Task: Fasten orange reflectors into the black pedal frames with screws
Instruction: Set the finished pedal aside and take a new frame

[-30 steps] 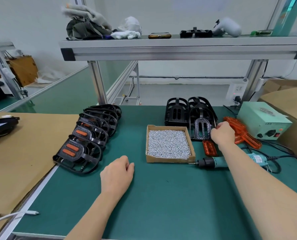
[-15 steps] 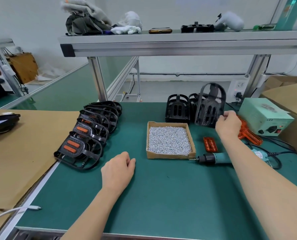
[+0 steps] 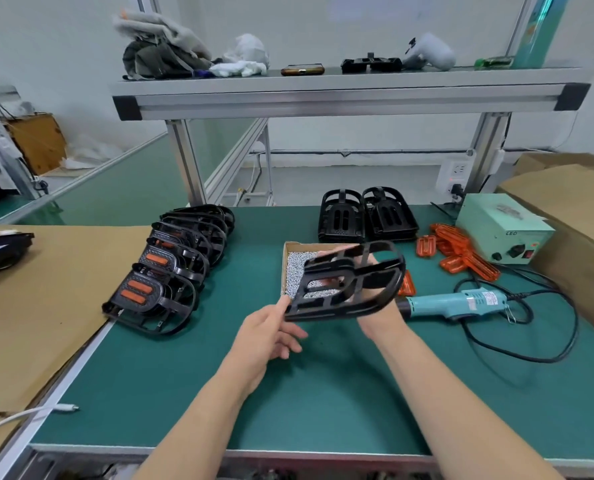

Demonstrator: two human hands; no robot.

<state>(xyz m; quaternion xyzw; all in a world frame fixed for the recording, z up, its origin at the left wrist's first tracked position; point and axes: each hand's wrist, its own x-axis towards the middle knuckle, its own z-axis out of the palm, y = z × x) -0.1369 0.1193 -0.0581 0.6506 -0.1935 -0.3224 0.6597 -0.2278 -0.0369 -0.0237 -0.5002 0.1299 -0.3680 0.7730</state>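
Note:
A black pedal frame [image 3: 349,284] hangs in the air over the table's middle, lying almost flat. My right hand [image 3: 375,308] grips it from behind and underneath, mostly hidden by it. My left hand [image 3: 271,332] touches its near-left corner with thumb and fingertips, the other fingers spread. Behind it stands a cardboard box of small screws [image 3: 297,268]. Loose orange reflectors [image 3: 458,251] lie at the right. Two more black frames [image 3: 364,220] stand at the back.
A row of frames fitted with orange reflectors [image 3: 170,268] lies at the left table edge. A teal electric screwdriver [image 3: 461,301] with black cable lies at the right, near a pale green power box [image 3: 503,230]. Brown cardboard [image 3: 39,306] covers the left bench.
My right hand lifted a black frame from the back stack and brought it forward over the table's middle. My left hand rose off the mat and met the frame's corner.

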